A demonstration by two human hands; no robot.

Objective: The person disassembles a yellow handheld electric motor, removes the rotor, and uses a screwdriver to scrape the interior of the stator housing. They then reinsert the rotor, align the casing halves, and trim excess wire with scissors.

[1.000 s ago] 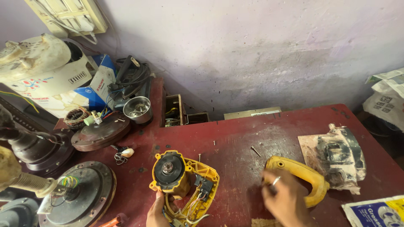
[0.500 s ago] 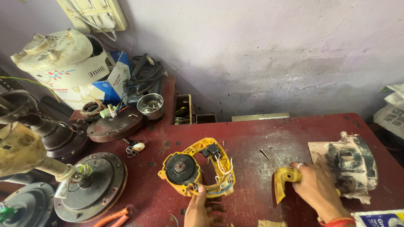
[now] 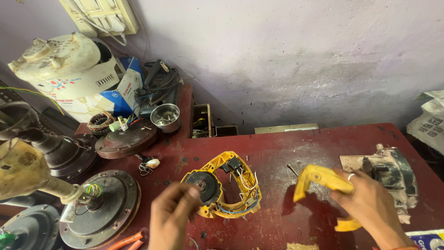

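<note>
Red surface (image 3: 296, 153): bare stretch between the yellow housing (image 3: 224, 190) and the wall; fan motors (image 3: 99, 208) crowd its left. My left hand (image 3: 171, 217) touches the housing's near-left edge, fingers loosely curled, holding nothing I can see. My right hand (image 3: 370, 208), right of the housing, grips the yellow cover (image 3: 321, 178) raised off the surface.

Dark red scuffed wooden table (image 3: 277, 153), paint worn in patches. Open plastic tool housing half (image 3: 225, 190): bright yellow, black round motor inside, red, white and blue wires along its rim. Curved plastic handle cover (image 3: 320, 179) in the right hand: same yellow. Grimy metal motor block (image 3: 391, 178): grey, black smears. Round fan motor disc (image 3: 102, 208): dark brown-grey, with yellow and green wire ends. Small round metal bowl (image 3: 165, 117): shiny silver. Off-white plastic appliance body (image 3: 64, 65) with red and blue flower print. Wall (image 3: 296, 55): pale lilac, blotchy. Plier handles (image 3: 129, 240): orange.
</note>
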